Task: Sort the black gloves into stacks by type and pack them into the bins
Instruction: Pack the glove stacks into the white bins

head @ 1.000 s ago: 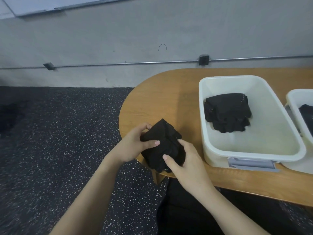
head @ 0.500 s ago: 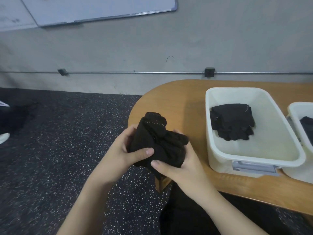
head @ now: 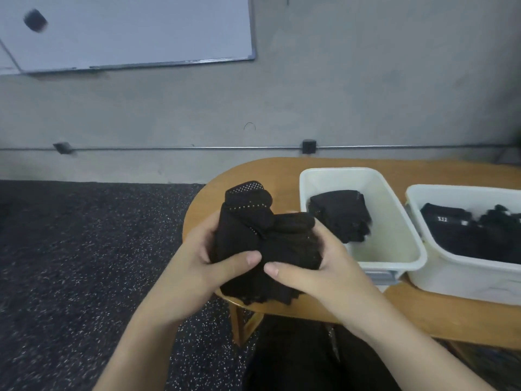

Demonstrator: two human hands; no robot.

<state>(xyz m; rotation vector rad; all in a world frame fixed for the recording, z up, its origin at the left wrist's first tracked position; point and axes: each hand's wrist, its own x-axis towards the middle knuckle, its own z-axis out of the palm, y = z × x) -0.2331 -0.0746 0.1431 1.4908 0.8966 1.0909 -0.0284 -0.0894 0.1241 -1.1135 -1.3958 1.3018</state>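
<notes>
- Grey wall with a whiteboard (head: 127,32) up left, speckled dark floor (head: 70,263), rounded wooden table (head: 451,320) on the right.
- Right bin (head: 462,280) is cut off by the frame; the gloves inside are just a dark blur.
- Left bin (head: 394,210) holds a folded stack (head: 341,215).
- Both hands, left hand (head: 205,266) and right hand (head: 318,272), grip the black gloves (head: 262,238) above the table's near-left edge, fingers mostly hidden behind the fabric.

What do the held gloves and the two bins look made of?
Held gloves: soft black fabric, probably perforated mesh; pale dots show and it creases under both thumbs. Near bin and far bin: likely moulded plastic, off-white, smooth with a faint sheen and rounded rims.
</notes>
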